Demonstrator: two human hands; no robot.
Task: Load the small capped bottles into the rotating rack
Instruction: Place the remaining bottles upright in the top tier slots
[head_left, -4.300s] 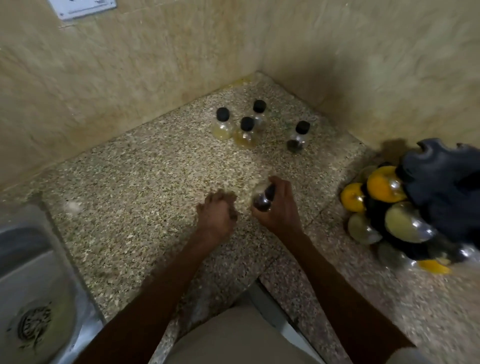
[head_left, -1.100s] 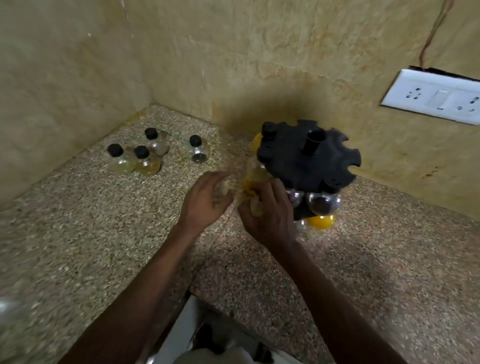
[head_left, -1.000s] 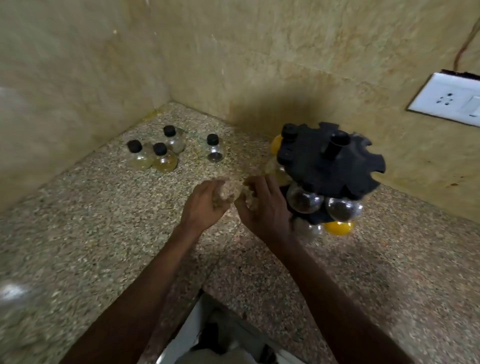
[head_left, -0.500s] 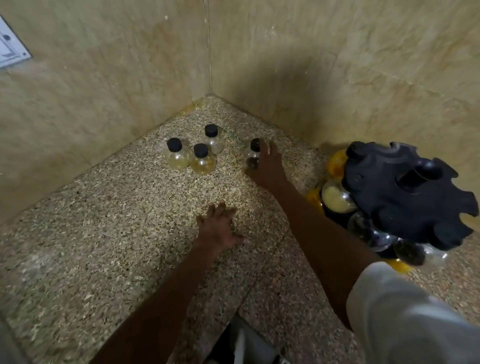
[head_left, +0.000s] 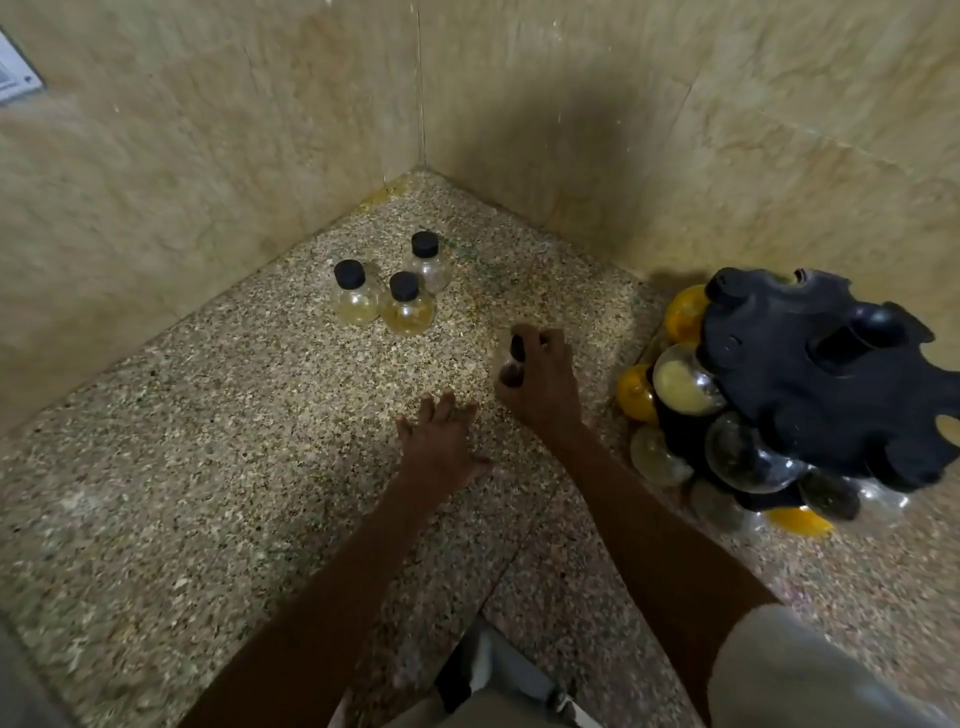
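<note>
My right hand (head_left: 540, 384) grips a small clear bottle with a black cap (head_left: 511, 358), lifted off the counter and tilted; my fingers hide most of it. My left hand (head_left: 441, 447) rests flat on the speckled counter (head_left: 208, 467), fingers spread, holding nothing. Three more black-capped bottles stand in the corner: one with pale liquid (head_left: 356, 296), one with amber liquid (head_left: 408, 309), one clear (head_left: 428, 262). The black rotating rack (head_left: 821, 374) stands at the right, with several round bottles hanging under its notched top.
Tiled walls meet in a corner (head_left: 421, 104) behind the bottles. A wall plate (head_left: 13, 70) shows at the far left edge. The counter's front edge (head_left: 483, 649) lies just below my forearms.
My right hand has taken the fourth bottle from beside the corner group and drawn it back toward me. The left hand has stayed flat on the counter. The view shifted slightly.
</note>
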